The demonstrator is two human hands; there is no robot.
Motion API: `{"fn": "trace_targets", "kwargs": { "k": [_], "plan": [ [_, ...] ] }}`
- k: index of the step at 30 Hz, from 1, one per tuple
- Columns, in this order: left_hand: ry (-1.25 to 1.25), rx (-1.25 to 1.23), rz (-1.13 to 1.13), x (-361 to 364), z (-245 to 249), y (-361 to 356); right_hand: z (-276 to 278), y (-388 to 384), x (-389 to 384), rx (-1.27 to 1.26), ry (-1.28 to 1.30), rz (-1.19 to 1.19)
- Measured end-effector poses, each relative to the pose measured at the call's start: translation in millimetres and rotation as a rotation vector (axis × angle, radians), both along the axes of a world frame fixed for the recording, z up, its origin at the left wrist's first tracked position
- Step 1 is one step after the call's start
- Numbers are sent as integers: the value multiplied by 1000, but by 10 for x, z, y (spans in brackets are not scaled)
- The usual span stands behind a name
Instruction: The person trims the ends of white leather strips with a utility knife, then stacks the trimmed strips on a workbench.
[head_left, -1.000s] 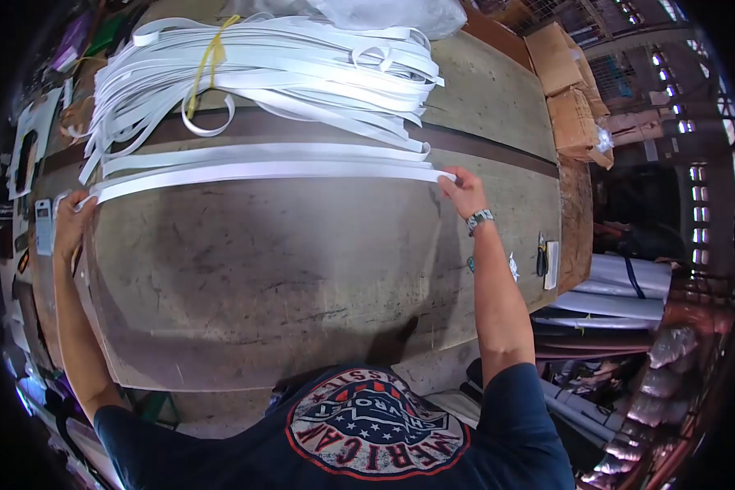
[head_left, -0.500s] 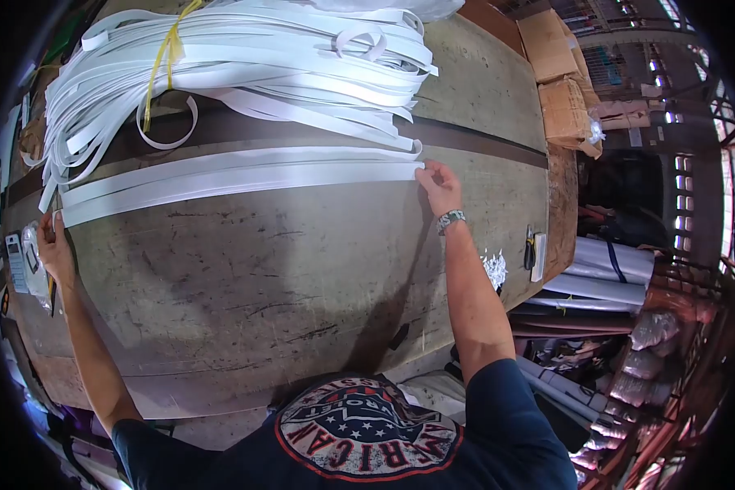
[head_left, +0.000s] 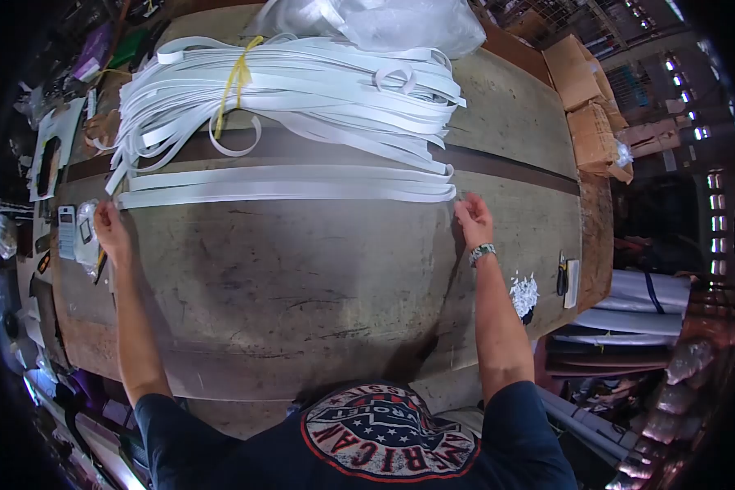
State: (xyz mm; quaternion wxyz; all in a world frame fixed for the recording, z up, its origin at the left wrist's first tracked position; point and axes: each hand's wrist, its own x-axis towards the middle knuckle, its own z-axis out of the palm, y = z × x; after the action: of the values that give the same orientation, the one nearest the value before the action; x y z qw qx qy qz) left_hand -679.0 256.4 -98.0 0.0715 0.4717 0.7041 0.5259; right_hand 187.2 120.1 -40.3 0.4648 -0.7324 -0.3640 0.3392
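Two or more long white flat strips (head_left: 286, 193) lie side by side across the table, their looped end at the right. My left hand (head_left: 113, 233) is just beside their left end, fingers slightly bent and apart from the strips. Close to the right end is my right hand (head_left: 476, 220), wearing a wristwatch, with thumb and fingers parted and nothing visible between them. Behind the strips rests a big bundle of white strips (head_left: 302, 90), bound by a yellow tie (head_left: 238, 77). One loose strip curls out at its front.
A calculator (head_left: 67, 233) and a small plastic bag (head_left: 88, 229) sit at the left. White scraps (head_left: 524, 294), pliers (head_left: 562, 274) and a pale block (head_left: 572, 283) lie near the table's right edge. Cardboard boxes (head_left: 592, 135) and a clear plastic bag (head_left: 376, 24) are at the back.
Both hands have let go of the strip ends and drawn slightly away. The front strip now lies closer against the one behind it. The view has shifted, so the table appears further right and lower.
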Motion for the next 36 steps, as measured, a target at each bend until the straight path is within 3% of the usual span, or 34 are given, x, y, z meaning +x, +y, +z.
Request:
{"fn": "trace_targets", "kwargs": {
  "k": [4,6,9,12,14,17,18,21,22,24,26,28,29,30,32,33,36],
  "plan": [
    [363,-75,75,954,542,-344,42,-393,-72,2,-4,-5],
    [495,42,-107,1674,1084,-455,-15,-603,-11,24,13,-17],
    [435,54,-495,2300,1314,-337,-155,-825,123,37,54,-34],
    [566,71,-735,2907,1413,-85,-138,-953,153,21,79,-62],
    [639,102,-751,3198,1320,194,-105,-1008,154,22,84,-69],
    [1050,-191,-570,3316,1160,569,107,-1084,44,-36,89,-133],
    [1137,-404,-612,3287,1244,645,139,-1127,61,-37,71,-142],
    [965,-580,-808,3071,1623,675,224,-1226,89,-30,34,-158],
    [815,-282,-889,2854,1615,637,279,-1257,92,-21,32,-151],
    [683,-212,-894,2548,1788,642,358,-1312,71,-4,22,-148],
    [299,-358,-911,2151,1959,744,443,-1275,-9,11,36,-144],
    [-104,-306,-777,1715,2125,884,590,-1138,-119,24,46,-116],
    [-208,-135,-666,1550,2215,935,642,-1051,-185,47,47,-82],
    [-464,-53,-651,1120,2165,1131,692,-970,-245,68,47,-48],
    [-846,159,-696,701,2549,1124,823,-797,-385,111,50,30],
    [-806,290,-717,404,2732,1114,901,-706,-479,132,54,72],
    [-996,497,-833,-581,3621,714,1097,-519,-765,173,15,203]
  ]
}}
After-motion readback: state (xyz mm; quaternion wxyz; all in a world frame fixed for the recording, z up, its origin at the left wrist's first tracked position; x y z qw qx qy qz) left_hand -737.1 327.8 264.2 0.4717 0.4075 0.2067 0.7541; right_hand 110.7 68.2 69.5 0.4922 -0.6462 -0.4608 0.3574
